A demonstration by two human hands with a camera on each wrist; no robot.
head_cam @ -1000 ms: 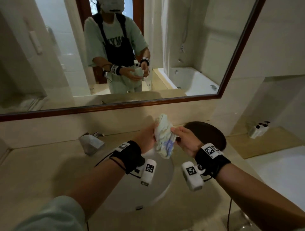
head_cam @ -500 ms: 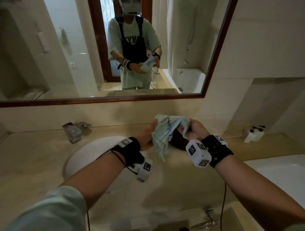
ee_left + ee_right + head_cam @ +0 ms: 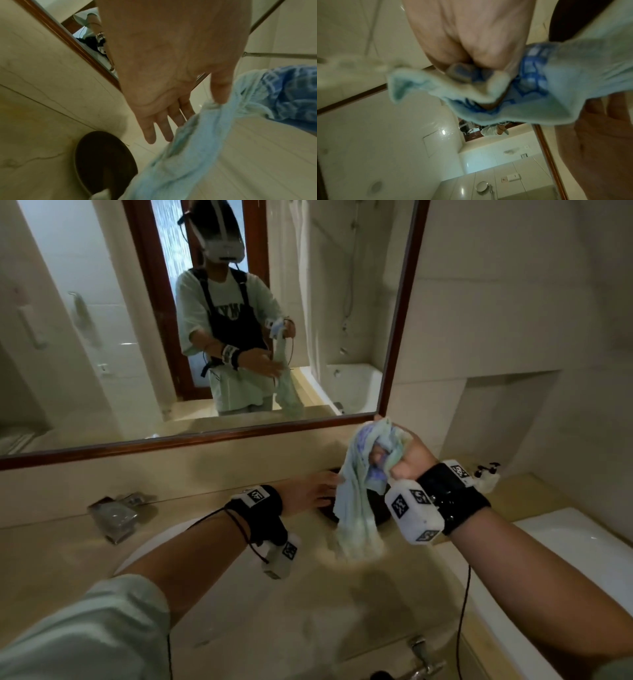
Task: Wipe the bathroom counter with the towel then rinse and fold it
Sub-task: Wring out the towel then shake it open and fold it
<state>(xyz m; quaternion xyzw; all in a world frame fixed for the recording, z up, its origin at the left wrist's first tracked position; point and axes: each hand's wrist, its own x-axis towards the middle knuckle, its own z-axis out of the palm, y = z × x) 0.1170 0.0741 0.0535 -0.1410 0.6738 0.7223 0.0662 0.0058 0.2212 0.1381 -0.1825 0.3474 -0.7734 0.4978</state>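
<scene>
Head view shows the pale green terry towel with a blue printed patch (image 3: 356,494) hanging from the clenched right hand (image 3: 407,455) above the beige stone tabletop (image 3: 85,553), probably shaken out for folding, while the left hand (image 3: 310,491), fingers straight, touches its edge; no writing is legible.

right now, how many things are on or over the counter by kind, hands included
hands: 2, left hand with straight fingers by the cloth, right hand gripping the towel
towels: 1
dark round trays: 1
white pump bottles: 1
taps: 1
total: 6
</scene>
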